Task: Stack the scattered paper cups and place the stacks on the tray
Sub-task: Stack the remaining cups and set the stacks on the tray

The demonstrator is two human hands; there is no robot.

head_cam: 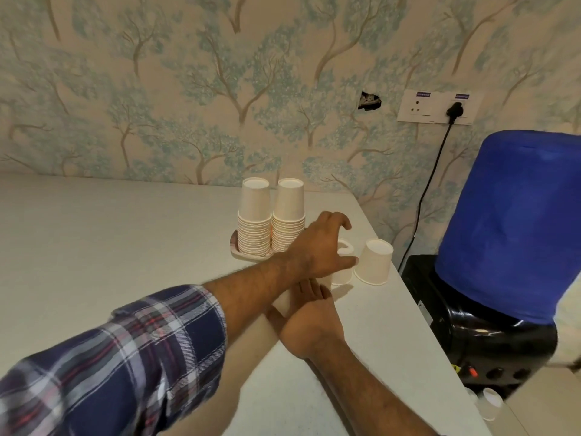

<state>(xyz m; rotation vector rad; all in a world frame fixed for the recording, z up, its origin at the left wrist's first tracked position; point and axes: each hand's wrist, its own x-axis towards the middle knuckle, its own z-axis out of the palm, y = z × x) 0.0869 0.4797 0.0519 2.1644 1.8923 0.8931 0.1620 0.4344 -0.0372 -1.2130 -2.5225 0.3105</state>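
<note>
Head view. Two stacks [271,226] of inverted cups are standing side by side, touching, on a small tray [234,247] near the far edge of the surface [125,247]. Inverted nesting is keeping each stack stable and compact, which is likely why they are being built rim-down.

Two loose cups are sitting rim-down just right of the tray. The near cup [342,273] is partly hidden behind the left hand [317,247]; the far cup [374,262] is fully visible, standing just beside it.

The left hand is crossing over the right and hovering at the near cup with fingers spread and curved: the grip is released, holding nothing, shaped as if for taking the cup from above. The right hand [309,322] is lying flat near the surface under the left forearm, fingers extended, grip released; whether it is touching the surface cannot be told.

The surface is pale, plain and matt. Behind it, wallpaper with a tree pattern is covering the wall. A socket plate [435,107] is carrying a black plug. A dispenser with a blue bottle [509,225] is standing right of the surface.
</note>
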